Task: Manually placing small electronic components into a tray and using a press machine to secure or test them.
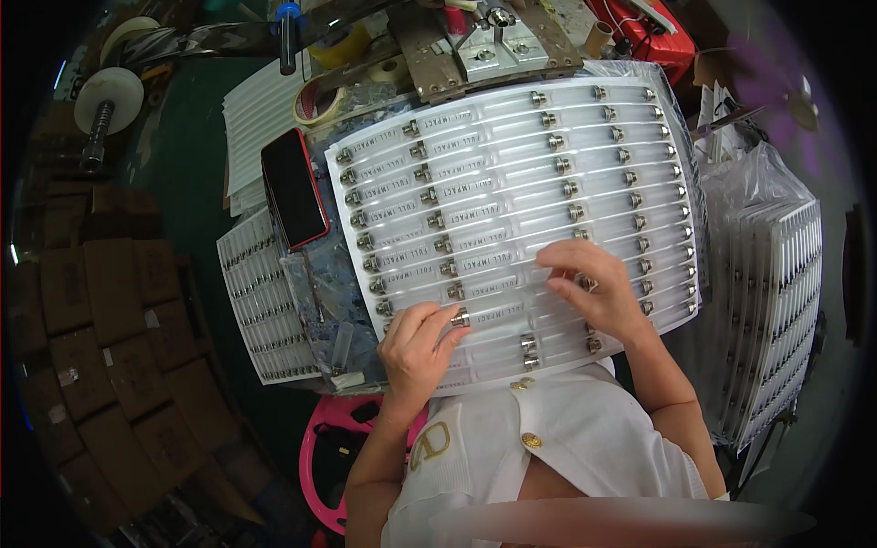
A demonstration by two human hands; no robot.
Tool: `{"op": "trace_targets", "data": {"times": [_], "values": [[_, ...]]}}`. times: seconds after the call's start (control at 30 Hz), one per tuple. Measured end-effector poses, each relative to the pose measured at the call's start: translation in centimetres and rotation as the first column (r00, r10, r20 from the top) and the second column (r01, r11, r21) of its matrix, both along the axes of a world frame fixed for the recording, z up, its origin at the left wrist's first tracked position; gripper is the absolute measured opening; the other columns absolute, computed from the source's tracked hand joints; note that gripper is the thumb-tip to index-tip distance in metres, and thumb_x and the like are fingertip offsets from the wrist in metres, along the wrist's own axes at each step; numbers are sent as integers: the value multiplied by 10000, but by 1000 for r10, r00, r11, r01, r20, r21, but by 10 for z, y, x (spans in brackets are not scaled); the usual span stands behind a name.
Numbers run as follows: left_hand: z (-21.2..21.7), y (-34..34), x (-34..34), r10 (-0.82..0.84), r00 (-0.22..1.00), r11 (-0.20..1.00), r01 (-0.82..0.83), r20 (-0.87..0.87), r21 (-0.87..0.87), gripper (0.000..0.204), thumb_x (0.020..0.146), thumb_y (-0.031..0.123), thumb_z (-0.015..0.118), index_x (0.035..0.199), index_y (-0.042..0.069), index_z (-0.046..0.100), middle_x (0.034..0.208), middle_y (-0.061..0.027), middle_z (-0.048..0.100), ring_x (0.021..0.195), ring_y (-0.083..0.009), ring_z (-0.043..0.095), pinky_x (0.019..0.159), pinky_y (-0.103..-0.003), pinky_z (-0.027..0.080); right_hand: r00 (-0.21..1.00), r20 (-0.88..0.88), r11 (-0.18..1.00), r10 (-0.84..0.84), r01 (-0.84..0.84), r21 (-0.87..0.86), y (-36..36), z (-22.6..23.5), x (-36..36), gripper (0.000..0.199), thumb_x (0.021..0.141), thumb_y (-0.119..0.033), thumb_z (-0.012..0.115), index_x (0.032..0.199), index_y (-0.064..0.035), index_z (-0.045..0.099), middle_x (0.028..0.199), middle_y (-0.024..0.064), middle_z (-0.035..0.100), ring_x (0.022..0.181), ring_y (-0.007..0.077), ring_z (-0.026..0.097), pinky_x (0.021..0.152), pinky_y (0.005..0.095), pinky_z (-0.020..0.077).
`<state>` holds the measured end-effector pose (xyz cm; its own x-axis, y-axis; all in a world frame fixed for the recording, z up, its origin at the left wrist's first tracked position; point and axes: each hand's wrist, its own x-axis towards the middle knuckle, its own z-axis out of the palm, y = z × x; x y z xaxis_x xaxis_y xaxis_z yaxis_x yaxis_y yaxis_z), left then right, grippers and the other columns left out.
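Cluttered worktop (pixel 196 155); left hand (pixel 416 347) pinched a metal cap (pixel 460 317) on the white tray (pixel 512 196), right hand (pixel 594 288) spread steadying nearby; best seated squarely

Large white moulded plastic tray (pixel 548 146) with long horizontal slots in three columns, lying flat and slightly tilted to the left edge, most slots filled with clear tubes capped by small silver metal caps (pixel 571 190). One small silver cap (pixel 460 317) pinched at the left hand (pixel 416 352) fingertips on a lower row; right hand (pixel 598 288) resting on a lower right slot.
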<state>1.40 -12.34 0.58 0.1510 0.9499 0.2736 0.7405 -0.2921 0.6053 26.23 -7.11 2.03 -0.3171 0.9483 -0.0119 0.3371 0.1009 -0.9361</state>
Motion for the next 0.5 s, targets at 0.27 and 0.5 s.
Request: {"op": "trace_targets", "data": {"times": [0.27,0.5], "values": [[1,-1,4,24,996,998,-29,-86,-57,305,598,129,814,870,75,687,851,-47,596,772,-237,588,643,-332,488,962,132,957,-240,212,198,8,3,34,183,819,28,624,992,-12,673,935,84,661,806,157,609,704,254,475],[8,1,3,11,988,998,-20,-151,-62,342,608,127,806,919,84,670,863,-47,606,792,-244,592,658,-335,486,954,165,953,-252,216,211,-1,4,37,142,836,17,614,968,14,666,894,96,664,789,163,633,711,257,487]]}}
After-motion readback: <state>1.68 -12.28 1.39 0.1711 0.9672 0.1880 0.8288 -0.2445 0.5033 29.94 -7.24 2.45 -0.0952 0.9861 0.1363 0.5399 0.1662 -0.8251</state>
